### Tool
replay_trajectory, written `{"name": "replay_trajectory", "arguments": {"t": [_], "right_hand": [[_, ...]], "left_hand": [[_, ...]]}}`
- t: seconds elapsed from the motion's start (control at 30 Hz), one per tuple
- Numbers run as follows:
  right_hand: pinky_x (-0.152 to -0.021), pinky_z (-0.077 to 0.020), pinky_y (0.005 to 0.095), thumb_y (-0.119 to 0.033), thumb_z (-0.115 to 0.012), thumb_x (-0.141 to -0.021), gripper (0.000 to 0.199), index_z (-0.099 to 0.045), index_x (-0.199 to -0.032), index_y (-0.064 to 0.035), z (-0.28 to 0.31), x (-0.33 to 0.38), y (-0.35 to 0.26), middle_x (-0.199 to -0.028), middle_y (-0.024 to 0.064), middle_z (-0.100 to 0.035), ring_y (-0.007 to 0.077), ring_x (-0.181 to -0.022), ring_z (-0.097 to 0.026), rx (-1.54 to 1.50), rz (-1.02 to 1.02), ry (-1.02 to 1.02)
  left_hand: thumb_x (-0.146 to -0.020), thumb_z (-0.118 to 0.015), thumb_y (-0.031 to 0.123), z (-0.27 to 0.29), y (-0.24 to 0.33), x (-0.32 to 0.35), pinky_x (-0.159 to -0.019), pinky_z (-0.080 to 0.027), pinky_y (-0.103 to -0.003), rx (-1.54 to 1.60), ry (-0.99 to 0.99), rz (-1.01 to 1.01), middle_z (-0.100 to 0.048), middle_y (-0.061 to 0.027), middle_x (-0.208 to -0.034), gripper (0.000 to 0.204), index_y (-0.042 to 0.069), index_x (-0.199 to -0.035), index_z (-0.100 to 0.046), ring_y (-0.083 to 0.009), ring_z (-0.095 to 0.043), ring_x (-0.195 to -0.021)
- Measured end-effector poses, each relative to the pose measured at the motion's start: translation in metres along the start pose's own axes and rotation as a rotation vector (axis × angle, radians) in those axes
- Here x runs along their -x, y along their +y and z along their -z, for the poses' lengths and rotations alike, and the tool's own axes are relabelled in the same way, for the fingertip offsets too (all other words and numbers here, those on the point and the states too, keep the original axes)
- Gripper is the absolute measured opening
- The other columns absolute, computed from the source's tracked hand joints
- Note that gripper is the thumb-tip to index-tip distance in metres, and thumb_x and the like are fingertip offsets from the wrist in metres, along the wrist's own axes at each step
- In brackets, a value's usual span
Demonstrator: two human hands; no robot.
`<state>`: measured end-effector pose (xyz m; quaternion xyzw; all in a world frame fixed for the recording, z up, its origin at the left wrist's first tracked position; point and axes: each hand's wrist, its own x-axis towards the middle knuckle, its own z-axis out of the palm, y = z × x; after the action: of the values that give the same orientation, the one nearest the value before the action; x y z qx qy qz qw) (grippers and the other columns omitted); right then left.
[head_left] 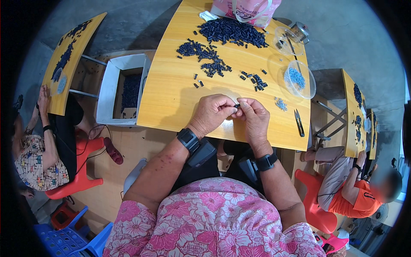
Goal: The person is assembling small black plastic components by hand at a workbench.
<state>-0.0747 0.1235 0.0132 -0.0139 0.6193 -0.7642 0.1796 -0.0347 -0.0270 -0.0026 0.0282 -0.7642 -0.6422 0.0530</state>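
Over the near part of the yellow table (171, 100), my two hands meet at a small black cylindrical piece (236, 106). My left hand (212, 112) pinches its left end between thumb and forefinger. On its other side, the thumb and forefinger of my right hand (255, 116) are closed on it too; the fingertips cover most of the piece. Just beyond lies a small group of similar black pieces (258, 81). A little heap of tiny pale blue parts (280, 103) is to the right of my right hand, with black-handled thread snips (299, 123) beside it.
Larger piles of black pieces (233, 32) cover the far table. A clear tub of blue parts (311, 85), another clear tub (280, 30), a metal mug (301, 31) and a pink bag (257, 10) stand there. Left is a white box (108, 94); people sit at both sides.
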Motion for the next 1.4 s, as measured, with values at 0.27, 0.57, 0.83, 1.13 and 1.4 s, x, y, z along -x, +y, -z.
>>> {"name": "replay_trajectory", "arguments": {"t": [0.27,0.57,0.83,1.13,1.4], "right_hand": [[-0.064,-0.0549,0.0279,-0.003,-0.058,-0.095,0.011,-0.065,-0.095,0.0055,0.0,-0.002,-0.001,-0.071,0.0067,-0.062,0.014,-0.063,-0.06,0.087,0.063,-0.04],[-0.065,-0.0537,0.0261,0.001,-0.059,-0.093,0.008,-0.065,-0.094,0.0053,-0.002,-0.001,0.001,-0.075,0.0072,-0.064,0.0123,-0.067,-0.061,0.19,0.156,-0.034],[-0.067,-0.0528,0.0247,-0.001,-0.061,-0.092,0.009,-0.067,-0.096,0.0046,-0.003,-0.005,0.019,-0.079,0.0047,-0.066,0.0104,-0.069,-0.061,0.095,0.105,0.04],[-0.073,-0.0559,0.0313,-0.005,-0.054,-0.097,0.018,-0.065,-0.107,0.0055,0.004,-0.007,0.01,-0.082,0.0057,-0.062,0.0135,-0.073,-0.06,-0.171,-0.104,-0.055],[-0.077,-0.0559,0.033,-0.007,-0.051,-0.099,0.021,-0.062,-0.112,0.0066,0.01,-0.011,0.009,-0.082,0.0067,-0.062,0.0158,-0.073,-0.061,-0.207,-0.161,-0.126]], "left_hand": [[-0.084,-0.068,0.002,-0.003,-0.004,-0.001,-0.064,-0.055,-0.026,0.117,0.029,-0.003,-0.07,-0.0069,-0.079,0.005,-0.002,-0.087,-0.068,-0.0111,-0.067,-0.071],[-0.083,-0.067,0.002,-0.002,0.001,-0.001,-0.065,-0.055,-0.026,0.072,0.027,-0.034,-0.071,-0.0077,-0.076,0.004,-0.002,-0.083,-0.068,-0.0122,-0.068,-0.07],[-0.082,-0.068,0.002,-0.003,0.0,-0.002,-0.066,-0.056,-0.026,0.116,0.055,-0.009,-0.071,-0.0087,-0.077,0.005,-0.003,-0.084,-0.069,-0.0136,-0.069,-0.07],[-0.087,-0.064,-0.001,0.001,0.003,-0.002,-0.071,-0.056,-0.025,0.166,-0.005,0.061,-0.072,-0.0069,-0.082,0.006,-0.004,-0.09,-0.068,-0.0112,-0.068,-0.078],[-0.087,-0.064,0.002,0.002,0.005,-0.002,-0.072,-0.055,-0.024,0.143,-0.007,0.075,-0.072,-0.0069,-0.083,0.008,-0.003,-0.091,-0.069,-0.0107,-0.068,-0.078]]}}
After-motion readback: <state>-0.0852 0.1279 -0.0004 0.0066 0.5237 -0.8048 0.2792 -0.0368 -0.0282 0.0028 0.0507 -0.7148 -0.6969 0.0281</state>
